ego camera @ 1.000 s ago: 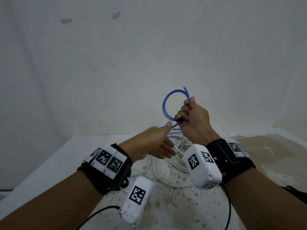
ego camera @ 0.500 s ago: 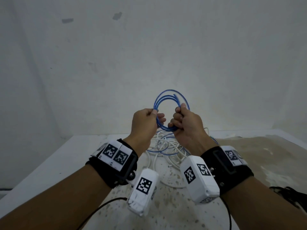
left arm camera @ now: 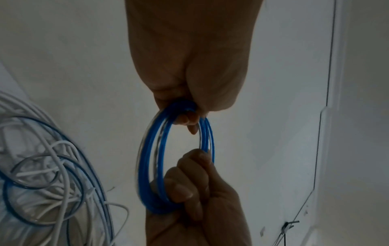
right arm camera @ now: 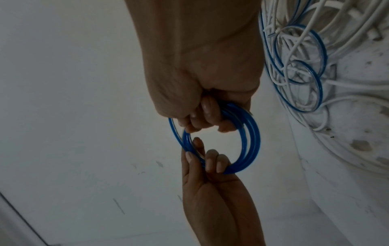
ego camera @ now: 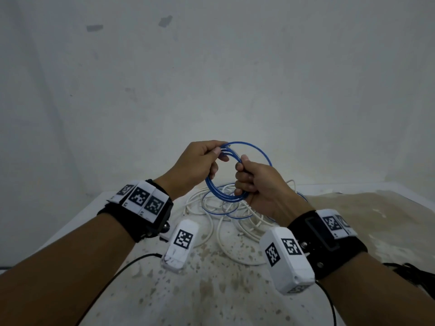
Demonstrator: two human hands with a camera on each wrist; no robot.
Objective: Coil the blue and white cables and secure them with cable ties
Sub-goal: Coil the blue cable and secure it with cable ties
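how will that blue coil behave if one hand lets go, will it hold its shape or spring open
The blue coil would probably spring looser: its loops already fan apart between the left hand and right hand, and no tie shows on it. It looks thin and light, so one grip likely carries it. The blue cable's loose loops on the table keep their curl, suggesting some stiffness.

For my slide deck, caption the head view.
Both hands hold a blue coil above tangled cables.

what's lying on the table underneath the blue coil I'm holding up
Below the blue coil, loose white cable and uncoiled blue loops lie tangled on the table. Both hands hide part of it.
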